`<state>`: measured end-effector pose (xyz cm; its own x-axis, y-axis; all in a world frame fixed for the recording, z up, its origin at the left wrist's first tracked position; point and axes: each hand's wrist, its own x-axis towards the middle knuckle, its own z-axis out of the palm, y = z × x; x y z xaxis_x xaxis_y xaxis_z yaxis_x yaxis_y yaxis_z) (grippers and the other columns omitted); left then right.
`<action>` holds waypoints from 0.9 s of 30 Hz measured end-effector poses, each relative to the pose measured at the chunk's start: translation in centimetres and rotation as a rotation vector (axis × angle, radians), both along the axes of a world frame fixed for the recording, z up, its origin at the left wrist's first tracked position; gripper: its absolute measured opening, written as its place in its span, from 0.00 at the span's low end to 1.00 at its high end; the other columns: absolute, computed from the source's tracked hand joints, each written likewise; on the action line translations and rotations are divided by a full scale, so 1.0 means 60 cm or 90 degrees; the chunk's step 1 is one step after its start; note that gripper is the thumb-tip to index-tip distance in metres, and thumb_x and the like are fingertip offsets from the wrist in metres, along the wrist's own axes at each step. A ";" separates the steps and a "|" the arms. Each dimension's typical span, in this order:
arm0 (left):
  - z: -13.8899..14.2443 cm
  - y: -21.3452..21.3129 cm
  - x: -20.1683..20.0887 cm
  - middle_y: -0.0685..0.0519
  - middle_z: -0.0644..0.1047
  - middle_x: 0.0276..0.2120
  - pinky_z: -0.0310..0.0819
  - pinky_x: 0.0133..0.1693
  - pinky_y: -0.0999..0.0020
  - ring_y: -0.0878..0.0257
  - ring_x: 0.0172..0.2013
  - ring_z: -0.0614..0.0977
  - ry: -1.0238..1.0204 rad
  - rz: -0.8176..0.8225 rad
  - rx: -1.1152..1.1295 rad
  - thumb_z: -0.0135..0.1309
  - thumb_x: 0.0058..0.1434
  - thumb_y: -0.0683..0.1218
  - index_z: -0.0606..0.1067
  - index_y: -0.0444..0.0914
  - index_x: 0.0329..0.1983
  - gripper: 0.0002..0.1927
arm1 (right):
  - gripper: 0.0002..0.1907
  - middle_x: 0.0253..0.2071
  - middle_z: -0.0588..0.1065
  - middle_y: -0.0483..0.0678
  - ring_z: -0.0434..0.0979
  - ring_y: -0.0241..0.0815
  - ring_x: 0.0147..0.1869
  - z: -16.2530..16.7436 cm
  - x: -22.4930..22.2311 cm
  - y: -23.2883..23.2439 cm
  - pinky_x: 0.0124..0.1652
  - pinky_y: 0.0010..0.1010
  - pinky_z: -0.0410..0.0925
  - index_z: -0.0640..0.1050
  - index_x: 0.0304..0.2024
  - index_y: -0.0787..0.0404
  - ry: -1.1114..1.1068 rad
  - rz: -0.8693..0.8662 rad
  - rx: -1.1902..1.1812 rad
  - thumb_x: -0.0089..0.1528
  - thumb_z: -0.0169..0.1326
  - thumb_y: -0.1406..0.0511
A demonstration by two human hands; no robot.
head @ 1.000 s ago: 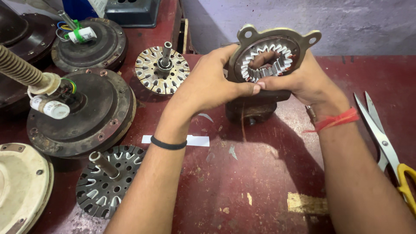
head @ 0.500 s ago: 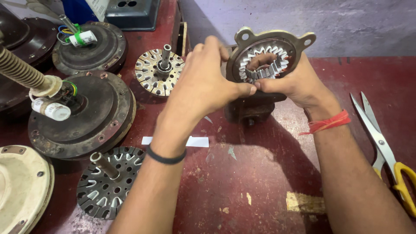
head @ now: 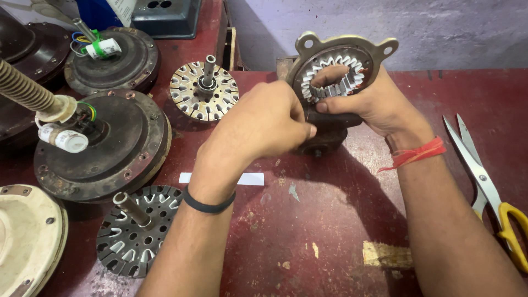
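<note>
A round metal motor stator (head: 342,60) with three mounting ears and white slot liners stands tilted above the dark red table. My right hand (head: 379,104) grips it from the right, with fingers reaching through its centre hole. My left hand (head: 264,124) is closed with pinched fingertips at the stator's lower left edge; what it pinches is too small to tell. A dark round part (head: 324,140) sits on the table below the stator, mostly hidden by both hands.
Two slotted rotors with shafts lie on the table (head: 330,231): a light one (head: 203,91) behind my left hand, a dark one (head: 137,231) near the front left. Fan motor housings (head: 104,148) fill the left. Yellow-handled scissors (head: 484,187) lie at the right. A white paper strip (head: 247,179) lies centre.
My left hand slid down from the stator's side to its lower left edge and closed into a pinch. The stator stays held in my right hand, slightly turned.
</note>
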<state>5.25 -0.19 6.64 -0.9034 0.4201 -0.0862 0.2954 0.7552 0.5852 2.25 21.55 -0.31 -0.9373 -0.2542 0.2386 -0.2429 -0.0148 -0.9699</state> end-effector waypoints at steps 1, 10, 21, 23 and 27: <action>0.000 -0.002 0.000 0.44 0.81 0.20 0.78 0.31 0.60 0.54 0.24 0.85 -0.001 -0.015 -0.008 0.63 0.51 0.51 0.83 0.38 0.25 0.11 | 0.22 0.47 0.80 0.46 0.80 0.37 0.52 -0.001 -0.001 0.002 0.53 0.30 0.75 0.80 0.46 0.64 -0.001 -0.003 0.007 0.48 0.65 0.78; 0.007 -0.012 -0.002 0.47 0.82 0.21 0.78 0.30 0.61 0.57 0.23 0.85 -0.100 -0.027 -0.028 0.66 0.49 0.55 0.84 0.38 0.28 0.15 | 0.27 0.48 0.79 0.44 0.79 0.35 0.54 -0.002 0.002 0.007 0.55 0.29 0.73 0.78 0.51 0.62 0.031 0.007 0.033 0.49 0.69 0.75; -0.090 0.006 -0.059 0.54 0.83 0.39 0.79 0.45 0.72 0.70 0.40 0.80 0.049 -0.146 0.556 0.67 0.52 0.39 0.79 0.35 0.48 0.19 | 0.28 0.50 0.78 0.43 0.77 0.35 0.55 -0.018 0.010 0.019 0.57 0.29 0.71 0.77 0.55 0.63 -0.040 0.065 -0.037 0.51 0.65 0.76; -0.102 0.006 -0.064 0.55 0.83 0.39 0.79 0.46 0.73 0.72 0.41 0.80 0.037 -0.156 0.571 0.66 0.51 0.39 0.79 0.35 0.48 0.19 | 0.29 0.50 0.77 0.43 0.77 0.35 0.56 -0.025 0.014 0.022 0.58 0.29 0.71 0.76 0.54 0.60 -0.034 0.052 -0.075 0.50 0.65 0.76; -0.108 0.006 -0.067 0.56 0.82 0.37 0.79 0.45 0.73 0.72 0.40 0.80 0.076 -0.156 0.533 0.66 0.50 0.39 0.78 0.34 0.48 0.20 | 0.25 0.51 0.77 0.45 0.77 0.38 0.57 -0.040 0.024 0.021 0.60 0.31 0.71 0.77 0.53 0.63 0.004 0.036 -0.115 0.53 0.64 0.76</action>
